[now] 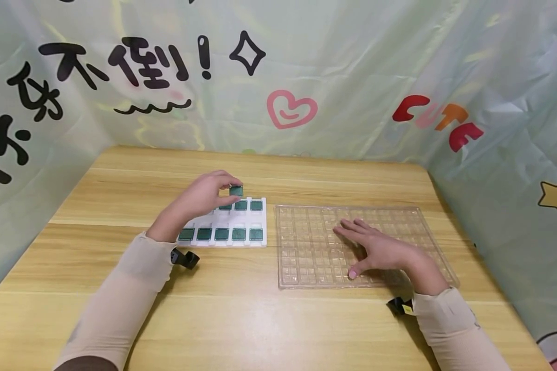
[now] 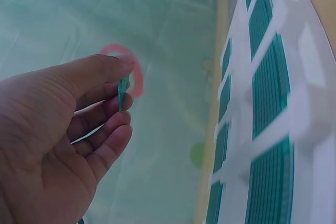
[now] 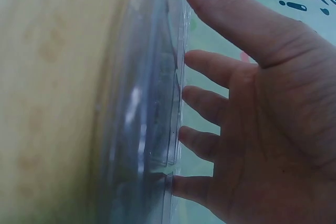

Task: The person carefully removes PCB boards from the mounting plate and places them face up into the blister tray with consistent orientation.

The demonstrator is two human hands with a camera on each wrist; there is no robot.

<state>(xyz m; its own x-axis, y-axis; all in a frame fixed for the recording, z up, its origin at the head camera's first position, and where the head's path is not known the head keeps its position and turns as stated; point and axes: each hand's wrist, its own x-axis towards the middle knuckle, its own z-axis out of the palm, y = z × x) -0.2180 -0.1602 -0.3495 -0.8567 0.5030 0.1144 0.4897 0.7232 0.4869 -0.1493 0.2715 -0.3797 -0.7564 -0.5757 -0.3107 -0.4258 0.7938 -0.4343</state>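
Note:
My left hand [image 1: 203, 195] pinches a small square green circuit chip [image 1: 236, 191] between thumb and fingers, above the back edge of a white tray [image 1: 260, 219]. In the left wrist view the chip [image 2: 122, 95] appears nearly edge-on. Two rows of similar green chips [image 1: 239, 234] sit in the white tray; the hand and forearm hide part of it. My right hand [image 1: 382, 250] spreads its fingers over a clear plastic tray [image 1: 301, 247] with many small square pockets. Its fingertips rest on that tray's surface in the right wrist view.
Both trays lie side by side on a wooden table [image 1: 241, 319], with a narrow gap between them. A printed cloth [image 1: 348, 67] hangs behind and at the sides of the table. Small black cameras [image 1: 184, 258] are strapped at both wrists.

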